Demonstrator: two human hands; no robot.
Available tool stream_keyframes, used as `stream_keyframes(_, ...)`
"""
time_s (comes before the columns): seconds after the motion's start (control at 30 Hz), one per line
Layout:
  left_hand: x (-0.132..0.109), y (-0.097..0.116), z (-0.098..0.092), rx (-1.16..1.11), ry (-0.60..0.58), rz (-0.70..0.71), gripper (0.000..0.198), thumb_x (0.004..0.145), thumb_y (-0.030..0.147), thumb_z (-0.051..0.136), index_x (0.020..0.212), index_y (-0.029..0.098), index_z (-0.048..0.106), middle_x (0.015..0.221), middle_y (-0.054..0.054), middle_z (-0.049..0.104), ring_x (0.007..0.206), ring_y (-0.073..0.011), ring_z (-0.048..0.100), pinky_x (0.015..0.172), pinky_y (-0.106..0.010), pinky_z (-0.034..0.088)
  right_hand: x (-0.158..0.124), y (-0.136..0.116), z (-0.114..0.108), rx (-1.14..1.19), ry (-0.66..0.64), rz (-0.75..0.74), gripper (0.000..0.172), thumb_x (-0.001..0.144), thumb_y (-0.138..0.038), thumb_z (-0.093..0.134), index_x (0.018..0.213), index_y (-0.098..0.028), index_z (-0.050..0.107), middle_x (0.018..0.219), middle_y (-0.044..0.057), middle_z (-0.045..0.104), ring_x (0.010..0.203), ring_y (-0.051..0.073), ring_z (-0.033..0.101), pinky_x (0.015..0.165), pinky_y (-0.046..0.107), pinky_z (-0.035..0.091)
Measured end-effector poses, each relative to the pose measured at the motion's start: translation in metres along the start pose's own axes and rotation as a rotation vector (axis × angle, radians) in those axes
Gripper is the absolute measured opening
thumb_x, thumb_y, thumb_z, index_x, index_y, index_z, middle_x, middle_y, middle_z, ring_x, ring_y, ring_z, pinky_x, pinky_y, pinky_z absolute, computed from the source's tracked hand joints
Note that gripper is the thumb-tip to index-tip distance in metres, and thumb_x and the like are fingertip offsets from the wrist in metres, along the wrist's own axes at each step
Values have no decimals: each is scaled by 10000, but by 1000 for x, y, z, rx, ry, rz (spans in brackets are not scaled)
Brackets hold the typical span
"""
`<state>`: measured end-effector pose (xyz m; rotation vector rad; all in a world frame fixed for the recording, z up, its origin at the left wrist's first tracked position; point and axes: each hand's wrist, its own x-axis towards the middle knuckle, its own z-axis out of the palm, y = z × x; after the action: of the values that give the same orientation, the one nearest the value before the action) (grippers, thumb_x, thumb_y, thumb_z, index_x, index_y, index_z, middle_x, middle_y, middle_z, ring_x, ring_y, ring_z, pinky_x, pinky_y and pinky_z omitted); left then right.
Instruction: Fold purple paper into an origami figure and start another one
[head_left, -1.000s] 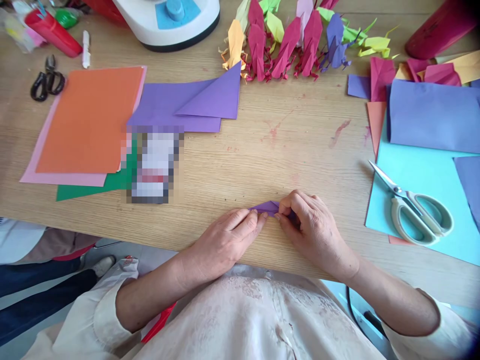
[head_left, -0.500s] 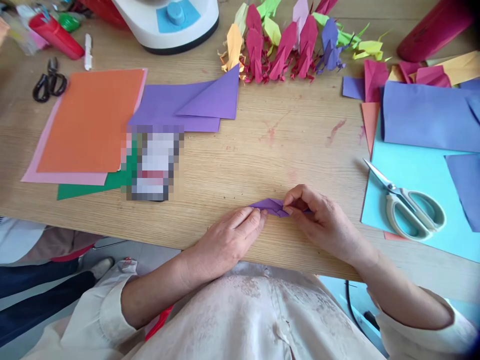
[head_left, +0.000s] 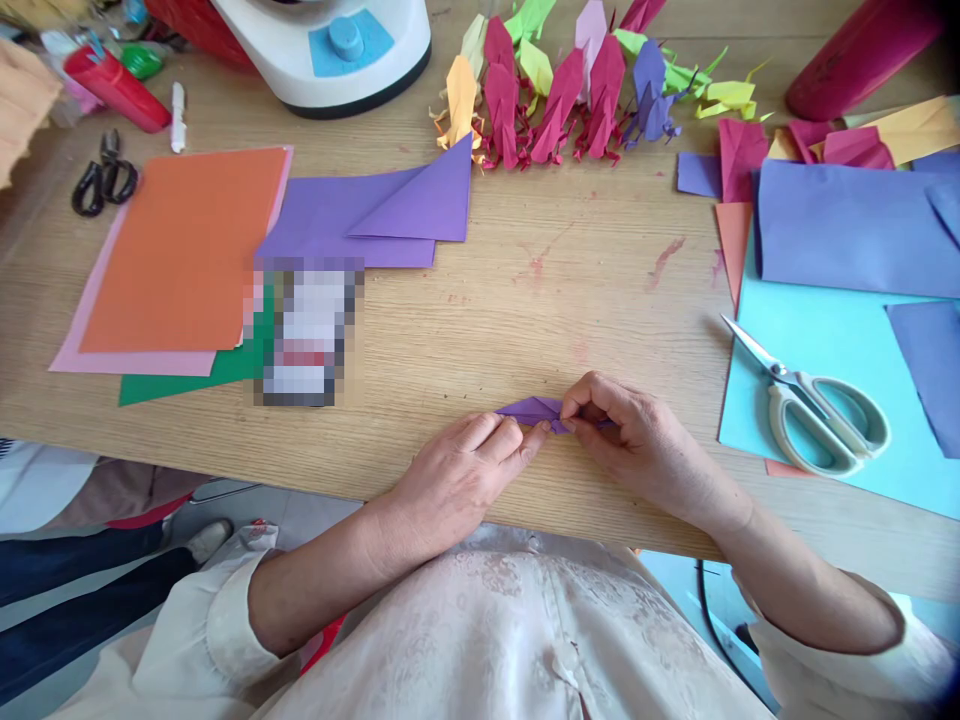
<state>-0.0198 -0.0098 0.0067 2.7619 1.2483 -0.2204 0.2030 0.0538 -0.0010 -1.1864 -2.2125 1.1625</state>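
A narrow, folded strip of purple paper (head_left: 529,408) lies at the front edge of the table, creased into pointed layers. From the left, my left hand (head_left: 465,465) presses it down with bent fingers, its thumb stretched along the near edge. On the other side, my right hand (head_left: 641,440) pinches the paper between thumb and forefinger, and the fingertips of both hands almost meet. Part of the paper's right end is hidden behind my right hand. To the right, light-handled scissors (head_left: 814,400) rest half open on a turquoise sheet (head_left: 757,400).
Orange paper (head_left: 180,250) and folded purple sheets (head_left: 360,205) lie at left, near a blurred-out phone-like object (head_left: 307,335) and black scissors (head_left: 103,178). Several folded paper insects (head_left: 559,100) stand at the back beside a white appliance (head_left: 337,60). Blue paper (head_left: 847,225) lies right.
My left thumb has slid right along the paper, closer to my right fingertips. My right hand keeps its pinch. The view has shifted slightly, and more of a beige thing shows at the left edge.
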Motion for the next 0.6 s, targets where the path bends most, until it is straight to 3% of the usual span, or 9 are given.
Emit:
stream_keyframes(0.27,1,0,-4,33,10,28,585,934,114,458,1506,144,337,1074,-70,575,989,-218,522,886,-343,501,-1,0,1,-27,16,-17,152,876,-70,498,901,-209,553,814,-4,620,690,125,546,629,247,402)
stream_keyframes(0.6,2,7,-2,66,25,-10,529,989,240,476,1496,149,356,1093,-82,579,1013,-222,522,885,-346,516,-1,1,3,-35,20,-31,164,883,-57,488,906,-209,546,838,-4,609,723,127,549,656,246,400)
